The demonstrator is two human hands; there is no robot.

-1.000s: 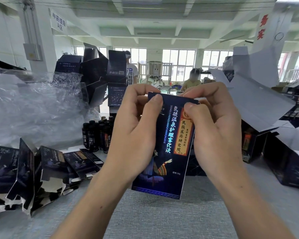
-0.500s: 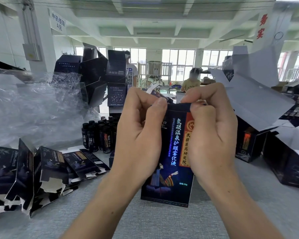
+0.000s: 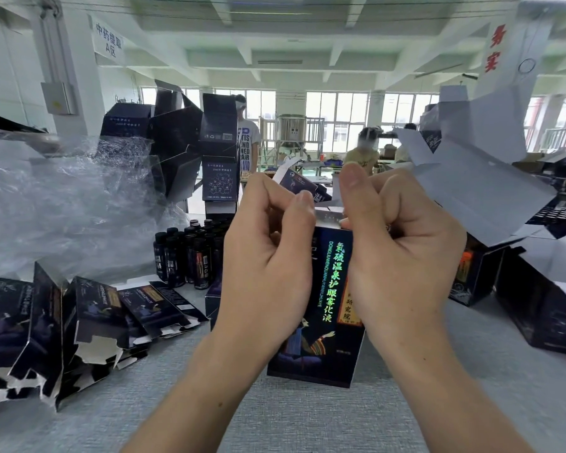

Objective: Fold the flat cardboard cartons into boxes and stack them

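- At the centre of the view, between both hands, a dark blue carton [image 3: 324, 322] is standing upright over the grey table [image 3: 307, 426], already opened into a box shape. Whether its bottom edge is touching the surface cannot be told.
- On its top left edge, the left hand [image 3: 268, 266] is pinching the card between thumb and curled fingers, just below the raised top flap [image 3: 296, 183].
- At the top right corner, the right hand [image 3: 402, 256] is gripping the carton with curled fingers, its thumb sticking upward.
- Left of the carton, flat cartons [image 3: 89, 322] are lying fanned out on the table.
- Behind them, small dark bottles [image 3: 190, 256] are standing in a cluster beside crumpled plastic wrap [image 3: 62, 207].
- Farther back, folded boxes [image 3: 190, 148] are sitting piled up, and opened white-sided cartons [image 3: 477, 184] are leaning at the right.
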